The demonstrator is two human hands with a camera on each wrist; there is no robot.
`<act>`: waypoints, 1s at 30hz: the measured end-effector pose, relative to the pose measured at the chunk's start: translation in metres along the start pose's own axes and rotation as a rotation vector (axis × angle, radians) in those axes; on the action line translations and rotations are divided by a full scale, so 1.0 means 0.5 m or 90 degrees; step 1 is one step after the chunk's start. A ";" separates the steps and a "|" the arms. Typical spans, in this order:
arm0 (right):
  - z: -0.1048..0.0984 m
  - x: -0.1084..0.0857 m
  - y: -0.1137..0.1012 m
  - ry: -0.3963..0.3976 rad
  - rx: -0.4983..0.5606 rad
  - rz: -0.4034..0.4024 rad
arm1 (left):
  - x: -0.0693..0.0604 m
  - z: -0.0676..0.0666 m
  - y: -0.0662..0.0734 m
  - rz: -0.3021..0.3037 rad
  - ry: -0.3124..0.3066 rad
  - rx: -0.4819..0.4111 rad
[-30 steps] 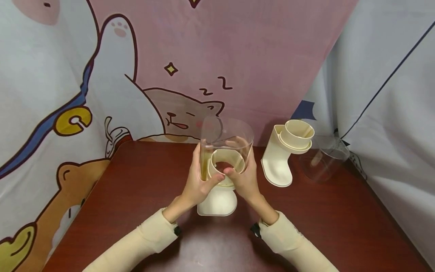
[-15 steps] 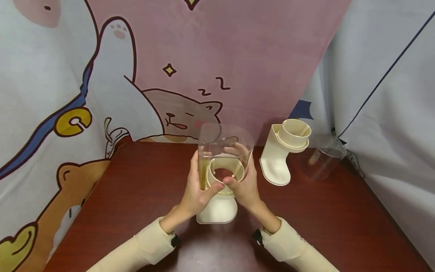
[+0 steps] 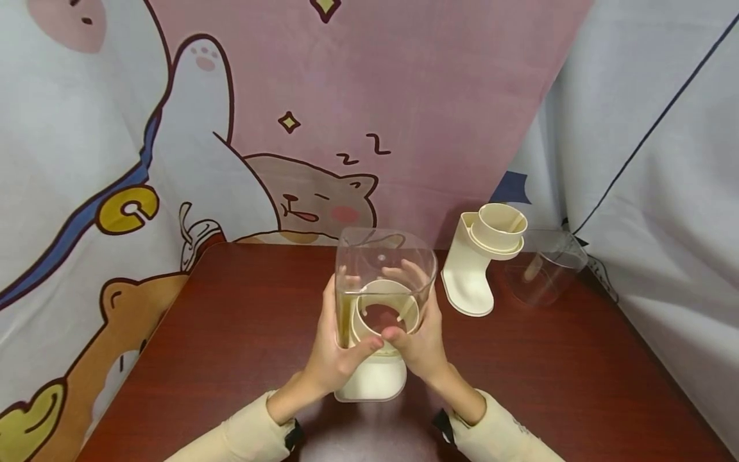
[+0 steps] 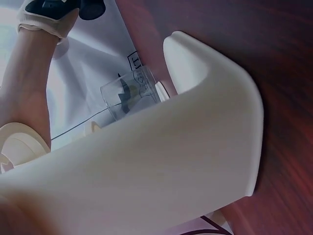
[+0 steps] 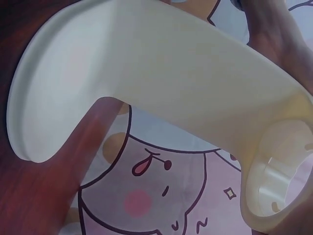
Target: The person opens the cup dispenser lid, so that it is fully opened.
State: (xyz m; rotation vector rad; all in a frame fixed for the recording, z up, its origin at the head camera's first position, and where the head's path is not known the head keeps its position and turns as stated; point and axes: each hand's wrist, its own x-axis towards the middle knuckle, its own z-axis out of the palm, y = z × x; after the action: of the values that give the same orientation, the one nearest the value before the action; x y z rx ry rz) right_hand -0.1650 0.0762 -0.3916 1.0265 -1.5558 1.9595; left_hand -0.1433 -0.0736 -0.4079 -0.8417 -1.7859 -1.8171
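Observation:
A cream stand [image 3: 371, 380] with a flat rounded foot and a round collar [image 3: 388, 301] is between both hands. A clear plastic container [image 3: 381, 253] rises over the collar, which shows through it; how the two meet cannot be made out. My left hand [image 3: 329, 359] grips the container's left side, and my right hand [image 3: 426, 343] its right side. Both thumbs lie across the near side, their tips almost together. Fingers behind show through the plastic. The stand's smooth body [image 4: 146, 156] fills the left wrist view. From below, the right wrist view shows its hollow collar [image 5: 274, 186].
A matching cream stand [image 3: 476, 263] stands at the table's back right. Beside it is another clear container [image 3: 543, 276]. Cartoon-printed cloth [image 3: 450, 115] hangs close behind the dark red-brown table [image 3: 248, 321].
Both hands have brought the clear container and cream stand toward the near side of the table. The container's top shows more fully. The grips look the same.

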 end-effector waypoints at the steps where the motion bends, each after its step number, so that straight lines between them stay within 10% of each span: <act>1: 0.000 0.000 -0.001 0.000 0.000 0.002 | 0.000 0.000 0.001 -0.001 -0.001 0.001; 10: 0.003 0.005 -0.005 -0.019 -0.019 0.041 | -0.002 -0.015 0.002 -0.018 -0.023 -0.017; 17: -0.007 0.006 -0.013 -0.061 -0.002 0.078 | -0.028 -0.054 -0.032 -0.076 -0.119 0.016; 30: -0.016 0.062 -0.041 -0.104 -0.018 0.012 | -0.030 -0.072 -0.026 -0.136 -0.155 0.105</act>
State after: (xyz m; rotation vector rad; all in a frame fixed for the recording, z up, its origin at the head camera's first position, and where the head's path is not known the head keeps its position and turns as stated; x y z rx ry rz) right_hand -0.1722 0.0859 -0.3555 1.1911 -1.6791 1.9018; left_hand -0.1454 -0.1102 -0.4267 -0.8668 -2.2214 -1.7230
